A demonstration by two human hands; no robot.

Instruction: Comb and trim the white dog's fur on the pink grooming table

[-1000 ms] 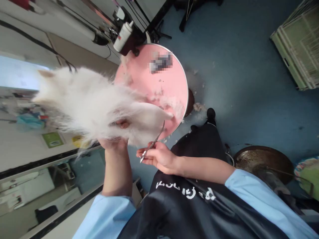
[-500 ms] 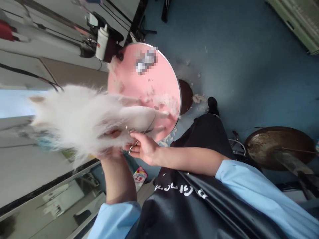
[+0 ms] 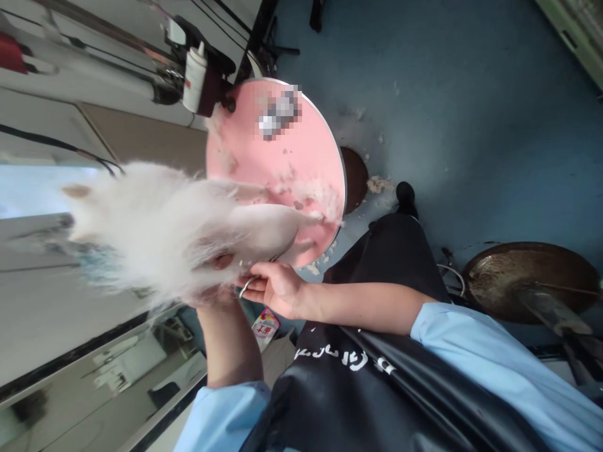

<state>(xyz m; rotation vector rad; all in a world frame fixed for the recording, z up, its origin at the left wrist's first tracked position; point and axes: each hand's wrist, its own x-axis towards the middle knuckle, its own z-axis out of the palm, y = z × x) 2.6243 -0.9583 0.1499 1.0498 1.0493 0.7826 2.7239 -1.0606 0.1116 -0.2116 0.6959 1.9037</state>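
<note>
A fluffy white animal (image 3: 151, 232) stands with its short-haired hind legs over a round pink table (image 3: 277, 163); its front faces left. My left hand (image 3: 213, 294) is at its rear, mostly buried in long fur, with fingers wrapped round part of the animal that I cannot make out. Just right of it, my right hand (image 3: 280, 289) is closed on metal scissors (image 3: 247, 287). The ring handle shows at my fingers. The blades lie beside the near hind leg and are only partly visible.
Loose fur and a pixelated object (image 3: 279, 116) lie on the table. Beside it, a white squeeze bottle (image 3: 194, 78) sits in a dark holder. A round brown stool (image 3: 532, 282) stands at right. Fur clumps (image 3: 379, 184) lie on the blue floor.
The scissors' blades, spread apart before, now look closer together. My right hand has moved slightly down and right in view. The surroundings have shifted a little; both hands stay at the animal's rear.
</note>
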